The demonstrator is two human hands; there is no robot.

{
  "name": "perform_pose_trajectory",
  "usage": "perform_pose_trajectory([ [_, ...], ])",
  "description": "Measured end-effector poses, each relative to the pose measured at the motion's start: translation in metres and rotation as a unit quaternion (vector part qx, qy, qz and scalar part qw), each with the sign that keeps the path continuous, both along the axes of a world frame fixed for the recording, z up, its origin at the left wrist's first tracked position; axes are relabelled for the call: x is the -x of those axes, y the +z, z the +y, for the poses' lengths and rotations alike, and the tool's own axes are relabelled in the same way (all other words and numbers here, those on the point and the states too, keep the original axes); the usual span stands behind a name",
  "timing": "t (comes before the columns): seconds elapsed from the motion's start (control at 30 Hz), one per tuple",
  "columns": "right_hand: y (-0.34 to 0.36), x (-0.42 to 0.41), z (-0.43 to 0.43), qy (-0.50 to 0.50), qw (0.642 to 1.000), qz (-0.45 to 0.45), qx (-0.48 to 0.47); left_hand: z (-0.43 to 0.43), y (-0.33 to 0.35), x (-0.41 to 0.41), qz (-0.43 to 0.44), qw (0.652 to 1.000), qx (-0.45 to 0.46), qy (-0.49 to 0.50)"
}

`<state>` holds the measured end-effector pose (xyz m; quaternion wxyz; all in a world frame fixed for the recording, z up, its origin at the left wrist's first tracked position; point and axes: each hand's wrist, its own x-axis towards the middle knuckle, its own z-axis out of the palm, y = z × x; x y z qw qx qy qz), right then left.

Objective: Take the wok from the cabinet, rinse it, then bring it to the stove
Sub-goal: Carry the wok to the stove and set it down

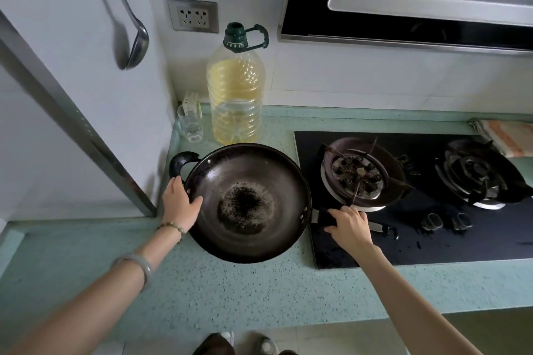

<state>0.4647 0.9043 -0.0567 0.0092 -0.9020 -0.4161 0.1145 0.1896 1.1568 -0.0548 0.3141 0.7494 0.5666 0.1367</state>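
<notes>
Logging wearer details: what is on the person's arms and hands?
Both forearms are bare: no sleeves or gloves show. Behind the left hand sits a beaded bracelet, with a pale smooth bangle farther up that forearm. The right hand wears nothing.

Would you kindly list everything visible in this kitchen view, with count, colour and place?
counter: 1, speckled green, across the foreground
stove: 1, black, set in the counter at right
burners: 2, dark, on the stove
knobs: 2, dark, at the stove front
wok: 1, black, at the counter left of the stove
oil bottle: 1, clear with yellow oil and green cap, behind the wok
glass: 1, clear, left of the oil bottle
ladle: 1, steel, hanging at upper left
socket: 1, grey, on the wall
cloth: 1, orange-striped, far right
hood: 1, black and silver, above the stove
left hand: 1, grips the wok's left rim
right hand: 1, grips the wok's handle
</notes>
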Motion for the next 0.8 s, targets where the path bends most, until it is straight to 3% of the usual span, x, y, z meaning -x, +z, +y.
perform_pose_trajectory([
  [0.2,0.005,0.000,-0.001,0.016,1.000,0.015,-0.002,-0.063,-0.011,0.015,0.031,0.998,-0.016,0.047],
  [0.3,0.007,-0.002,-0.004,0.030,0.999,0.022,-0.009,-0.091,-0.014,0.013,-0.029,0.991,0.049,0.125],
  [0.43,0.008,-0.004,-0.007,0.051,0.998,0.028,-0.013,-0.126,-0.020,0.007,-0.071,0.982,0.061,0.163],
  [0.63,0.010,-0.006,-0.010,0.073,0.997,0.031,-0.010,-0.172,-0.027,-0.017,0.107,0.991,-0.074,-0.001],
  [0.8,0.012,-0.005,-0.012,0.081,0.996,0.039,-0.006,-0.185,-0.032,-0.022,0.210,0.976,-0.062,-0.016],
])
